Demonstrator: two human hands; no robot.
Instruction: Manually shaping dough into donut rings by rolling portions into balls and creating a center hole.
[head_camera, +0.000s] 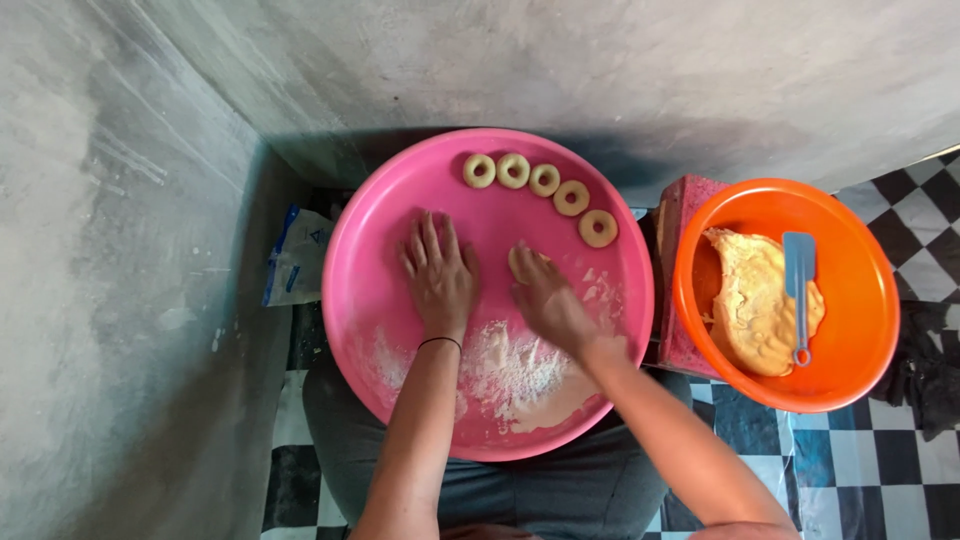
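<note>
A big round pink tray (375, 240) rests on my lap. My left hand (438, 272) lies flat on the tray with fingers spread, holding nothing. My right hand (548, 300) presses on a small lump of dough (519, 259) in the middle of the tray, fingers curled over it. Several ring-shaped dough pieces (545, 181) lie in a curved row along the tray's far rim. A heap of white flour (520, 375) covers the tray's near part, by my wrists.
To the right stands an orange bowl (860, 250) holding pale yellow dough (755, 305) and a light blue spatula (799, 290). A red block (675, 215) sits between bowl and tray. A plastic bag (295, 255) lies left. Grey walls enclose the corner; the floor is checkered.
</note>
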